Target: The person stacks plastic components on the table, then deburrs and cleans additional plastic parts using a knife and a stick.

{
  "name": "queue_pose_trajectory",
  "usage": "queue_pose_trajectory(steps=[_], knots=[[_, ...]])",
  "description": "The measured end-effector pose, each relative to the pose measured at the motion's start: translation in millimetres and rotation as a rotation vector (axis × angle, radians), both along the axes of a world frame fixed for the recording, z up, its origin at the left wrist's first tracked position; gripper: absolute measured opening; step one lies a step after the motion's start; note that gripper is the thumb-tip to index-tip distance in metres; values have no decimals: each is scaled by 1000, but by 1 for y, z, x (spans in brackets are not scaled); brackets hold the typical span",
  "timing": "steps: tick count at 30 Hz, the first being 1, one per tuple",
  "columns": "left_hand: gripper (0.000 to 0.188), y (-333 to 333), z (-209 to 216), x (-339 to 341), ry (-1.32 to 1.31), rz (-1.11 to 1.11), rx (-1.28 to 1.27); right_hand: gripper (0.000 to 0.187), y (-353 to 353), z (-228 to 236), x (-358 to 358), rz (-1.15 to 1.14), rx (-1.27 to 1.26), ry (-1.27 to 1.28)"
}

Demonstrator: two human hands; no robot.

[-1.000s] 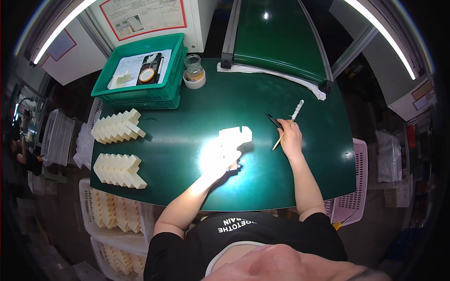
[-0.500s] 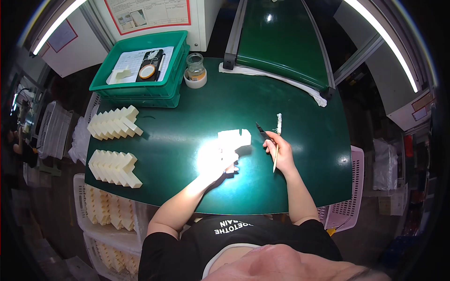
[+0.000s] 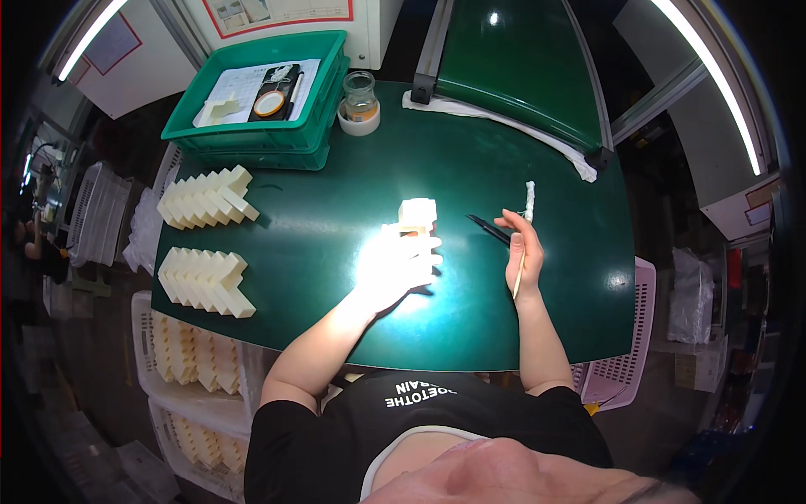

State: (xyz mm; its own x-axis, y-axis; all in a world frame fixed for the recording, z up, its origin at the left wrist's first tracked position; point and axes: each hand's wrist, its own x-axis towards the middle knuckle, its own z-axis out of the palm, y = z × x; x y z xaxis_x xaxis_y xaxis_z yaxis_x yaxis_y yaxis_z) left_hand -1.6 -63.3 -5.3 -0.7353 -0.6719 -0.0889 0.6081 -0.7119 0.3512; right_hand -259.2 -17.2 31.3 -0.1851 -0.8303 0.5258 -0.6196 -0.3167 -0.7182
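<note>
Under the bright lamp, my left hand point(image 3: 388, 267) is closed around a white block-like part point(image 3: 418, 212). Glare washes out its detail and much of my fingers. To the right, my right hand point(image 3: 525, 256) holds a thin wooden stick point(image 3: 518, 281) against the palm. White cloth point(image 3: 530, 200) is wrapped round the stick's far end. A black craft knife point(image 3: 487, 228) points left from beside this hand, its rear end by the fingers. The index finger and thumb are apart; whether they touch the knife is unclear.
Two rows of cream angled parts point(image 3: 206, 281) stand on the green table's left side. Behind them are stacked green trays point(image 3: 243, 139) and a glass jar point(image 3: 360, 94) in a white ring. A conveyor point(image 3: 520, 67) is at the back right. Baskets point(image 3: 147, 361) flank the table.
My right hand has loosened from the knife and moved slightly right, keeping the stick. My left hand has turned the white part, so a different side shows. The whole view has shifted slightly.
</note>
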Motion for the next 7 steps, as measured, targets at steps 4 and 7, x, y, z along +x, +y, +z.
queue_pose_trajectory(steps=[4,7], knots=[[63,3,5,4,68,35,103,44,-1,-10,12,84,25,-60],[59,9,13,14,-23,109,54,60,7,-15,17,305,-106,-65]])
